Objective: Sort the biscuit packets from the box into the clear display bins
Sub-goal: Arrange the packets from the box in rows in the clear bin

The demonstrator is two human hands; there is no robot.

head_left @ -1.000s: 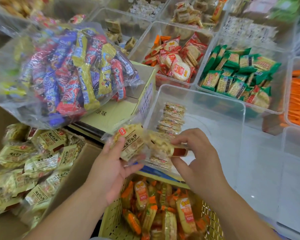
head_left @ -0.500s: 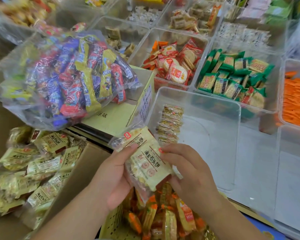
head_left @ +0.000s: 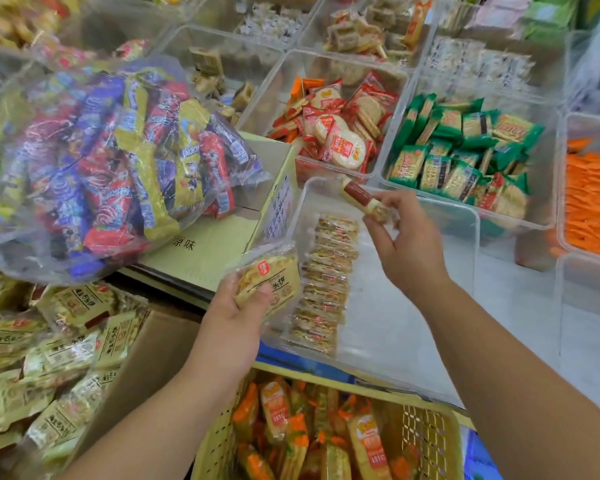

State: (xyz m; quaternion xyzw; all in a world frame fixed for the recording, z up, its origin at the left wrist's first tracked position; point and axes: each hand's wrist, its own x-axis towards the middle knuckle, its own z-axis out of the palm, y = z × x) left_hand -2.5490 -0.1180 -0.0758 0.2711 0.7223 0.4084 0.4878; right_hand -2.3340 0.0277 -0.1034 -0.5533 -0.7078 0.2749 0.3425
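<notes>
Right hand (head_left: 407, 247) higher, with one packet (head_left: 355, 195).

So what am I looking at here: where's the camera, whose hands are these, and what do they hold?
No machine here: a person's two bare hands, filmed by one camera worn on the head, looking down. The left hand holds a cream biscuit packet; the right hand pinches a second packet, edge-on, over the clear bin, where a row of the same packets already stands along its left side. The cardboard box at left holds more. Nearby are a bag of mixed sweets and a yellow basket.
</notes>
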